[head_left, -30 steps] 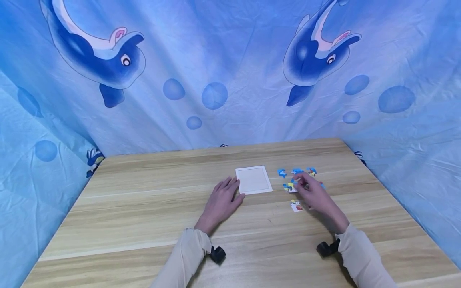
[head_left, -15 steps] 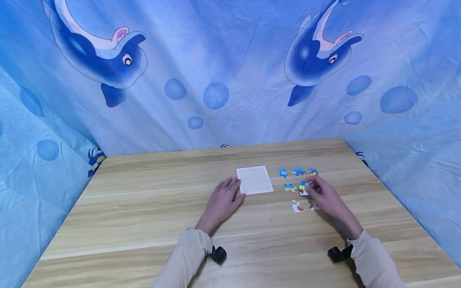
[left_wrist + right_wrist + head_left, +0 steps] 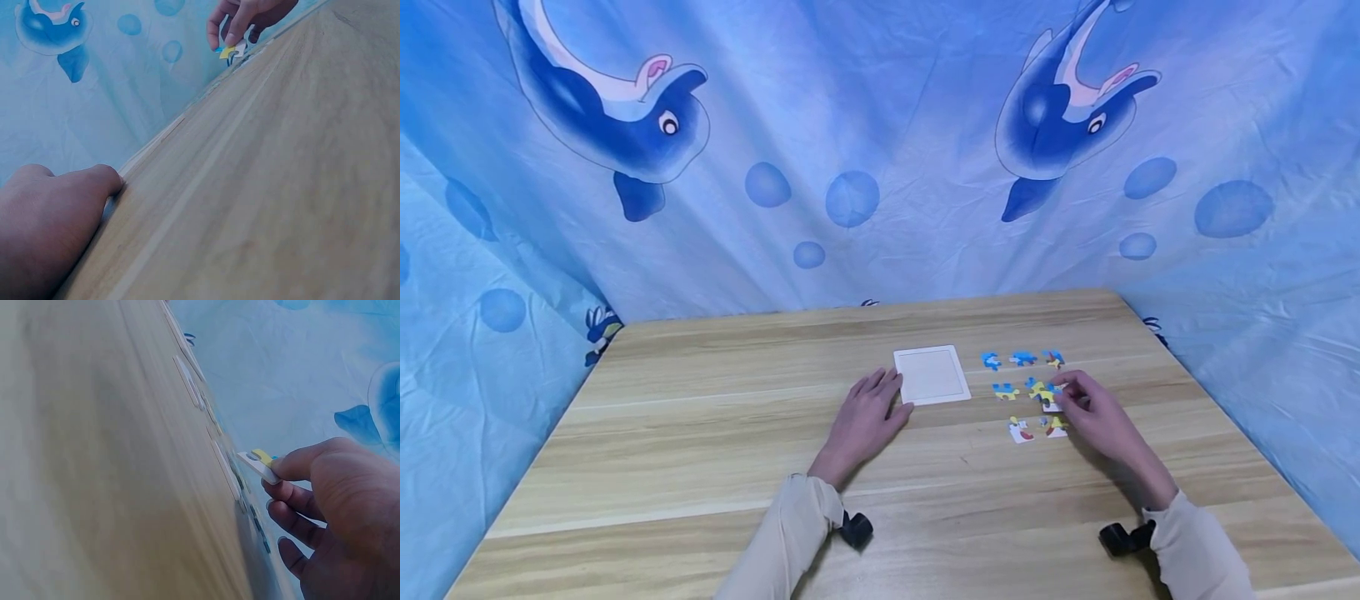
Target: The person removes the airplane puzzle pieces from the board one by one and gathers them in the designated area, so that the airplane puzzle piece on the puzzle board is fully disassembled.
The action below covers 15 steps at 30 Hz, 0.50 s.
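My right hand (image 3: 1093, 412) pinches a jigsaw puzzle piece (image 3: 256, 464) between thumb and fingertips. This piece, yellow and white with a bit of blue, is tilted just above the table among the other pieces. In the left wrist view the same hand (image 3: 253, 19) holds it near the table's surface. Blue, yellow, red and white puzzle pieces (image 3: 1004, 392) lie spread in rough rows, some partly hidden by the hand. My left hand (image 3: 867, 425) rests flat on the table, fingertips at the left edge of a square white puzzle tray (image 3: 931, 400).
The wooden table (image 3: 700, 467) fills the foreground. Behind it and along the sides hangs a blue curtain (image 3: 917, 242) printed with dolphins and bubbles. A black wrist camera (image 3: 855, 531) sits by the left sleeve, another camera (image 3: 1123, 540) by the right.
My right hand has moved rightward across the pieces with the puzzle piece in its fingers, uncovering more of the middle and bottom rows. The left hand stays by the tray.
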### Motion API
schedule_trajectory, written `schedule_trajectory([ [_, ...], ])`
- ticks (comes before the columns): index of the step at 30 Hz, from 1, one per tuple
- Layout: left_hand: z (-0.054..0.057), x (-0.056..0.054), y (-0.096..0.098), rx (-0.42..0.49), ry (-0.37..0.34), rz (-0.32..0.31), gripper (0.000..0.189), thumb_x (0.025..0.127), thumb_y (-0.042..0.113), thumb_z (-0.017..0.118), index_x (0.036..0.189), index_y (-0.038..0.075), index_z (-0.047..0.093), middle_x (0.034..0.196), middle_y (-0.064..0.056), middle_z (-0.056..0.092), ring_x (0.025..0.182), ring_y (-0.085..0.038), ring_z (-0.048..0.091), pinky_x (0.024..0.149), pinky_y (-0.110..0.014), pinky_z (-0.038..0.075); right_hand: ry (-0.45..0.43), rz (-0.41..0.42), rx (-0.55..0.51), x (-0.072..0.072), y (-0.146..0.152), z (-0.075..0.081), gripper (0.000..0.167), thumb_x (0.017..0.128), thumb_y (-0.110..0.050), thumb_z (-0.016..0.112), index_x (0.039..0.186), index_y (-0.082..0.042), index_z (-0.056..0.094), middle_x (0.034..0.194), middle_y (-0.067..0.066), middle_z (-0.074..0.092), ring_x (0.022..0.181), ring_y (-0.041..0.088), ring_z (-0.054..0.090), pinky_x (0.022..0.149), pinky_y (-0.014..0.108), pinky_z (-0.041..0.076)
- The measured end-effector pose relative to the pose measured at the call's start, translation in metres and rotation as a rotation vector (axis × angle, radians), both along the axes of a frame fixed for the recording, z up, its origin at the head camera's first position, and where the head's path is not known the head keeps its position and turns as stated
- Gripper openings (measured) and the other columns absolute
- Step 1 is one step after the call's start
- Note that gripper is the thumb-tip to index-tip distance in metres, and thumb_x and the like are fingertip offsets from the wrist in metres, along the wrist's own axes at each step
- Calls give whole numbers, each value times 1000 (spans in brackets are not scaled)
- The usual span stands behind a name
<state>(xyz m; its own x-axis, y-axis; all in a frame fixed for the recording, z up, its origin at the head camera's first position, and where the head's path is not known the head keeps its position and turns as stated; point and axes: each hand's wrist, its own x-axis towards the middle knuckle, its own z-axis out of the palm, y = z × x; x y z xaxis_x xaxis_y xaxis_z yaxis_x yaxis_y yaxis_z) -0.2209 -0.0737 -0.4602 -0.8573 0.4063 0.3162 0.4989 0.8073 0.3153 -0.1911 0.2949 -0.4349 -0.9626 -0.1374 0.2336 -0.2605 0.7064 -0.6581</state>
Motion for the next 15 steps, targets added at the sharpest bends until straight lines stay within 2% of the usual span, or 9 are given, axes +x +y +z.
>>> schedule_trajectory([
  [15,0,0,0,-11,-9,4,57,98,46,47,141,9,50,144,-7,49,138,-25,37,114,-42,27,60,-24,6,8,20,-3,23,95,-4,56,118,-1,57,92,8,59,79,9,54,66,20,47],
])
